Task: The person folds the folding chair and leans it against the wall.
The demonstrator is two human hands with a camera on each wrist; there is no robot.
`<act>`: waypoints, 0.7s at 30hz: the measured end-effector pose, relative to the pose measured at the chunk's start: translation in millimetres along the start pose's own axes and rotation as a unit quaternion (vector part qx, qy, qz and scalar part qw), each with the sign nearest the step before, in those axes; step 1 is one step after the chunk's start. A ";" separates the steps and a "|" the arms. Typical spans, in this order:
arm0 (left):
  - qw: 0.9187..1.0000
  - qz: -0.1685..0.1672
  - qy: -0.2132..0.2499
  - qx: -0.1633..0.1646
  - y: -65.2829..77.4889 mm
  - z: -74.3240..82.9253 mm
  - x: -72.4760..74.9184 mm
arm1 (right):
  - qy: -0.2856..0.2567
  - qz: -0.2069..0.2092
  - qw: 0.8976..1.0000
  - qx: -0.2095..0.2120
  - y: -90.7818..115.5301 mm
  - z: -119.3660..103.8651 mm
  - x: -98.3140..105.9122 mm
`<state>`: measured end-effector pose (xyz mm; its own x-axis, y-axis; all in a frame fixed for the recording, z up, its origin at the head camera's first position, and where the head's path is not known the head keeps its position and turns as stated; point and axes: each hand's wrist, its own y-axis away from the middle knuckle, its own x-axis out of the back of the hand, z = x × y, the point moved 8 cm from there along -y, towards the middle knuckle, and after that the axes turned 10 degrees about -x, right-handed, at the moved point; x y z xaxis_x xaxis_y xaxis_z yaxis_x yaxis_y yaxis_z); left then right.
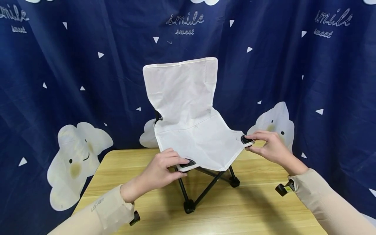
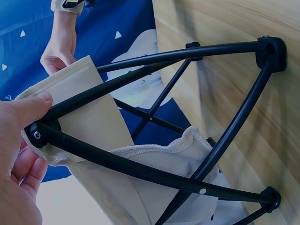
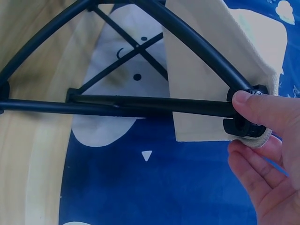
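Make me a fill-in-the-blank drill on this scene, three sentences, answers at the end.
The left hand and right hand each pinch a front ____ of the seat.
The legs under it are ____ in colour.
White script on the curtain reads "____" above "sweet".

Missing words: corner; black; smile.

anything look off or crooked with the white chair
Nothing looks spilled or torn. The white chair stands askew on the table, not square to its far edge, and the backrest looks a bit wrinkled.
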<state>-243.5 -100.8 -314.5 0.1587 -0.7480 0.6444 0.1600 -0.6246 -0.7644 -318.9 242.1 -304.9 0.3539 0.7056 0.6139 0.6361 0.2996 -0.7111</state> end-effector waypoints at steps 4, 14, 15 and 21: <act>1.000 0.006 -0.002 -0.002 -0.8 -1.8 2.6 | -0.002 -0.003 1.000 0.002 -2.4 -3.3 -1.3; 1.000 0.007 -0.011 0.000 -0.8 -6.5 5.6 | -0.009 -0.003 1.000 0.010 -6.8 -10.2 -4.4; 1.000 0.008 -0.012 0.002 -0.2 -6.9 6.0 | -0.012 -0.004 1.000 0.013 -7.9 -10.7 -5.4; 1.000 0.010 -0.008 0.009 -2.8 -8.8 7.8 | -0.025 -0.006 0.999 0.022 -9.4 -11.8 -6.4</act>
<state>-251.3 -106.9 -307.5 0.1783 -0.7562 0.6296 0.1741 -0.6055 -0.7765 -319.1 227.2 -298.1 0.3110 0.7335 0.6044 0.6092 0.3342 -0.7191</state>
